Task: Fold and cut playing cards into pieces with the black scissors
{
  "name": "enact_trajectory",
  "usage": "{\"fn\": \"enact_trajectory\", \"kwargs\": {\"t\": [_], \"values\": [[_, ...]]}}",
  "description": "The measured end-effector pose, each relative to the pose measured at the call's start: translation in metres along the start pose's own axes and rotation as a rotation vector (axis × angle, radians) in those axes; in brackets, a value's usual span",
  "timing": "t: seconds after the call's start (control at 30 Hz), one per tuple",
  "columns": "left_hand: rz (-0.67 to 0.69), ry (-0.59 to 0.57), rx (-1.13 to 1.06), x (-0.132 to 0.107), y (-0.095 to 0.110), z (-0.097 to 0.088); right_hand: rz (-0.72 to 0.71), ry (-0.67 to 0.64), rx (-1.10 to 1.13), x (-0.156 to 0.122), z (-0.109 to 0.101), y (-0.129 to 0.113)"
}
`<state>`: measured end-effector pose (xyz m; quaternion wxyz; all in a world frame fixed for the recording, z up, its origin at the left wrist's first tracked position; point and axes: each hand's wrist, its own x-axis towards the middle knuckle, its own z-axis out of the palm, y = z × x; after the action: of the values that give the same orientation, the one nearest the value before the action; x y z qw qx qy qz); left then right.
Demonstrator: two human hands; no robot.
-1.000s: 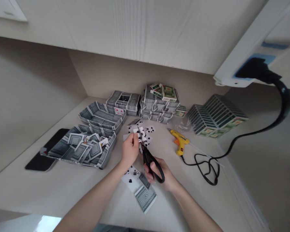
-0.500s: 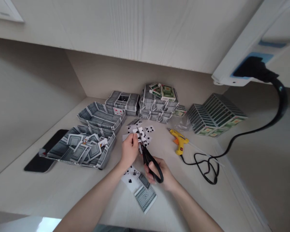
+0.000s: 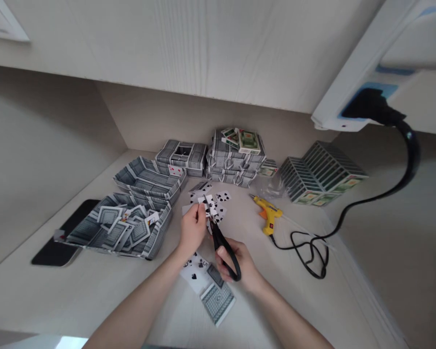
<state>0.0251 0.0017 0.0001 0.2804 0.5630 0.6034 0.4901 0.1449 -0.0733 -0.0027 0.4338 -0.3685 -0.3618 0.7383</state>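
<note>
Pinched in my left hand [image 3: 193, 227] is a playing card [image 3: 210, 202] with black spade pips. My right hand [image 3: 236, 264] is wrapped round the black handles of a pair of scissors [image 3: 221, 241], whose blades point away from me and meet the card. Behind it several spade cards [image 3: 223, 196] lie on the table. Nearer me, below my wrists, are more loose cards, among them a five of spades [image 3: 196, 275] and a patterned card back [image 3: 218, 301]. How far the blades have cut is too small to tell.
A card-covered tray [image 3: 156, 242] of loose cards overlaps a dark phone [image 3: 54, 249] at left. Behind stand an open card box [image 3: 148, 177] and stacked card boxes [image 3: 234, 162]. At right lie a yellow glue gun [image 3: 270, 213], its black cord [image 3: 308, 246] and stacked card packs [image 3: 327, 169].
The scissor handles have tilted slightly downward and toward me, with the blades still at the held card. The whole view has shifted a little. My left hand keeps its pinch.
</note>
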Motion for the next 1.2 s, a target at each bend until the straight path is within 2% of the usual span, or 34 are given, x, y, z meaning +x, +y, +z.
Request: {"fn": "enact_trajectory", "kwargs": {"t": [0.57, 0.77, 0.87, 0.97, 1.03, 1.2], "values": [[0.03, -0.012, 0.052, 0.0, 0.001, -0.004, -0.067, 0.053, -0.144, 0.001, 0.001, -0.008], [0.031, -0.093, 0.007, -0.002, 0.004, -0.007, -0.159, 0.278, -0.178, 0.006, -0.016, -0.016], [0.039, -0.096, 0.04, 0.0, 0.007, -0.01, -0.175, 0.385, -0.181, 0.012, -0.028, -0.019], [0.064, -0.081, 0.127, 0.002, 0.007, -0.013, -0.194, 0.502, -0.33, 0.017, -0.038, -0.021], [0.096, -0.105, 0.183, 0.004, 0.006, -0.014, -0.259, 0.585, -0.491, 0.021, -0.044, -0.021], [0.187, -0.129, 0.269, 0.005, 0.003, -0.014, -0.389, 0.686, -0.924, 0.024, -0.054, -0.015]]}}
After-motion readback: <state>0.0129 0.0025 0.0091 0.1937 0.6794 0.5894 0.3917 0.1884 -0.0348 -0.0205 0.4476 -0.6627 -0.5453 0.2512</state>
